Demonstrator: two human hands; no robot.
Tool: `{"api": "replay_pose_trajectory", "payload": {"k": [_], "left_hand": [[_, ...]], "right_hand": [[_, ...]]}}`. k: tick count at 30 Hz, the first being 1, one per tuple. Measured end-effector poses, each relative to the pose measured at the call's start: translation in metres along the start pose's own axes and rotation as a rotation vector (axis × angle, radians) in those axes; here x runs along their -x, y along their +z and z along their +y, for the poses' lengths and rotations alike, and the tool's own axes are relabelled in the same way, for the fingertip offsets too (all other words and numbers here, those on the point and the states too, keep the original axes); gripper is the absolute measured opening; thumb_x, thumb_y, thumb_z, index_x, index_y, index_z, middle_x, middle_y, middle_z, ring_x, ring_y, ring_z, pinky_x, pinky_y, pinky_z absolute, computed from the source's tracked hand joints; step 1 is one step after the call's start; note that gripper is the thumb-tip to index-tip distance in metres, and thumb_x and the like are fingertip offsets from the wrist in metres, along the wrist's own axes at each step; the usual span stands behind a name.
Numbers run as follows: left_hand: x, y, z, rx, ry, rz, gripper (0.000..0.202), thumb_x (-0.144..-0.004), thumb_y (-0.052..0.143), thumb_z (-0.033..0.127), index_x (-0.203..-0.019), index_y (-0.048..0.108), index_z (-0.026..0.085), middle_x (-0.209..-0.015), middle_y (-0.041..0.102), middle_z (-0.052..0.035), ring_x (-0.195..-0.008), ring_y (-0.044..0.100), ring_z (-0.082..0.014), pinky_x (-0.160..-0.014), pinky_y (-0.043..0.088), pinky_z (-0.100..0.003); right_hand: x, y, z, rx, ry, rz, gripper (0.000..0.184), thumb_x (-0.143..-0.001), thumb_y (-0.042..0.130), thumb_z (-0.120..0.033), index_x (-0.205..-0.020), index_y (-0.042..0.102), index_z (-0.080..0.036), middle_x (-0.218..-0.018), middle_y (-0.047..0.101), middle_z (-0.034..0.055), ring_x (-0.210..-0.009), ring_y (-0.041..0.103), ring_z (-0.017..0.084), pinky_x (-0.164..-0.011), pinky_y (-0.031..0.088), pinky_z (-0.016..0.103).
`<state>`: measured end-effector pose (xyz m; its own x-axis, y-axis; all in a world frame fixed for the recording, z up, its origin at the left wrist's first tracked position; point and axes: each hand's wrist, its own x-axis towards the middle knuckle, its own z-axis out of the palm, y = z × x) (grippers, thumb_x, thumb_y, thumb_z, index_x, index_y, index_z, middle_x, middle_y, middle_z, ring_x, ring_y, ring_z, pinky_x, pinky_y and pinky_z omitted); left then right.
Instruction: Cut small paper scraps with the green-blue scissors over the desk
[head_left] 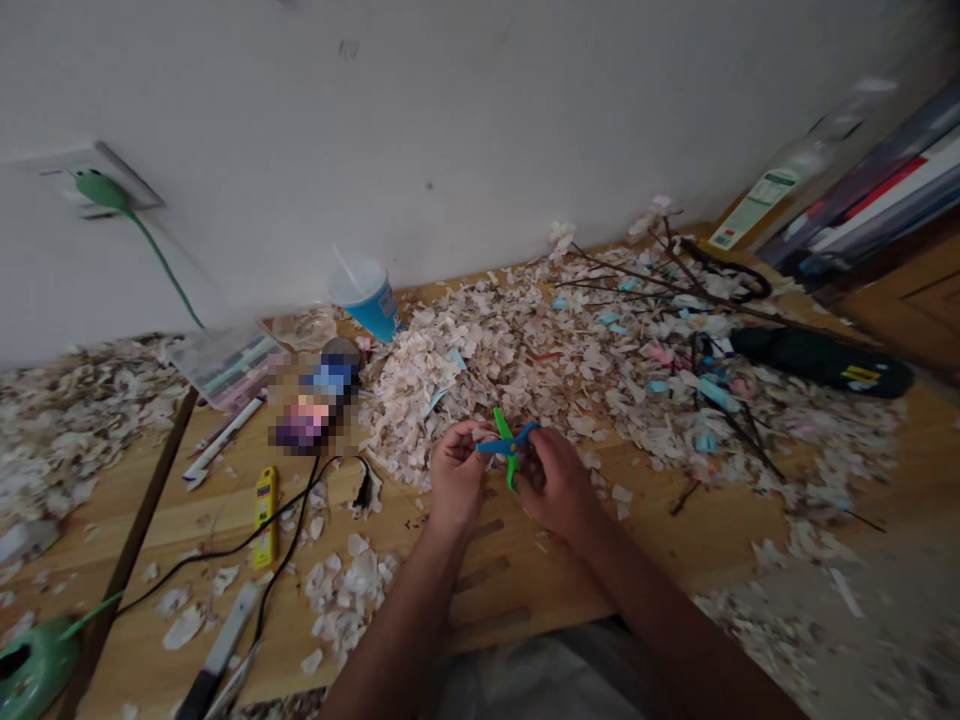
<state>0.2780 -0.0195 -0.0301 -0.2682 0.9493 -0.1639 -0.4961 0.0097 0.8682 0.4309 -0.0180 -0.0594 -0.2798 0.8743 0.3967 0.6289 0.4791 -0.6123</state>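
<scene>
Head view: one pair of small scissors (508,447), part green and part blue, sits between the person's two hands just above the near edge of the wooden table (675,520). The right hand (556,487) is curled shut around the lower end, and the left hand (456,474) is closed on the blue tip at the other side. I cannot tell whether the left hand also pinches a scrap. The two arms of the scissors cross in an X. Holding them low and close to the body, right in front of the heap, probably keeps whatever falls on the table rather than in the lap.

One broad heap of pale paper scraps (480,350) spreads from the hands toward the wall, with a smaller patch (345,585) by the left forearm. It looks like offcuts left where they dropped.

Further off, each likely pushed aside to leave room:
- one blue cup (369,297), against the wall
- one clear case of pens (225,362)
- one yellow cutter (264,502), with two black cables (300,520) beside it
- one bundle of bare twigs (660,268) — several stems, too tangled to count
- one black tool (817,358), lying flat
- one green plug (101,190) in the wall socket
</scene>
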Motion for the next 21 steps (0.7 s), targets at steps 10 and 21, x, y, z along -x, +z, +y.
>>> {"api": "replay_pose_trajectory", "payload": {"k": [10, 21], "left_hand": [[-0.0018, -0.0071, -0.0046, -0.118, 0.07, -0.002, 0.03, -0.067, 0.087, 0.04, -0.083, 0.073, 0.019, -0.081, 0.071, -0.0017, -0.075, 0.064, -0.0129, -0.074, 0.05, -0.024], [-0.0015, -0.0057, -0.0032, -0.148, 0.105, -0.017, 0.03, -0.067, 0.087, 0.039, -0.082, 0.071, 0.018, -0.079, 0.07, -0.0013, -0.072, 0.062, -0.012, -0.071, 0.049, -0.023]], "right_hand": [[0.0014, 0.0021, 0.0034, 0.0, -0.014, -0.004, 0.046, -0.079, 0.062, -0.025, -0.123, 0.048, -0.022, -0.109, 0.061, 0.014, -0.1, 0.059, 0.032, -0.084, 0.053, 0.049], [0.0012, -0.0007, 0.0019, -0.006, -0.026, 0.011, 0.045, -0.077, 0.062, -0.023, -0.12, 0.05, -0.023, -0.108, 0.062, 0.0129, -0.098, 0.061, 0.031, -0.083, 0.054, 0.048]]}}
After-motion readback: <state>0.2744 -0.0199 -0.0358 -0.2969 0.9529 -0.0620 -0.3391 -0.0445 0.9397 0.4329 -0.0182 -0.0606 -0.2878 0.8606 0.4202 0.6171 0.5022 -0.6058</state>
